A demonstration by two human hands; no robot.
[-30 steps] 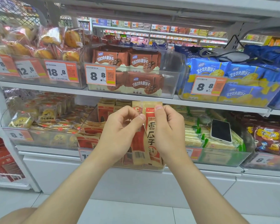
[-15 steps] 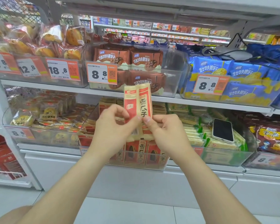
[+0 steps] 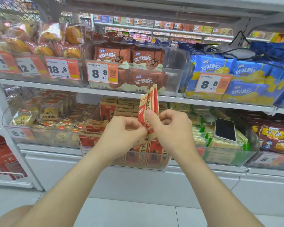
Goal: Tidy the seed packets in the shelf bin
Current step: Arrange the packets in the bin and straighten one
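Observation:
A clear shelf bin (image 3: pixel 154 167) on the lower shelf holds several red and tan seed packets (image 3: pixel 121 110), some upright and some lying flat at its left. Above the bin, two or three narrow red and tan packets (image 3: pixel 150 102) stand upright and edge-on to me, pinched near their lower ends by both hands. My left hand (image 3: pixel 121 133) pinches them from the left with thumb and forefinger. My right hand (image 3: pixel 172 128) pinches them from the right, thumb pressed on the front packet.
A phone (image 3: pixel 225 129) lies on green and yellow packets in the bin to the right. Brown biscuit packs (image 3: pixel 144 59) fill the bin directly above, with blue packs (image 3: pixel 251 69) at the right. Pastry bins (image 3: pixel 44 115) sit at the left. White floor tiles lie below.
Both hands lifted the held packets up out of the bin, then turned them from facing me to nearly edge-on and tilted slightly right.

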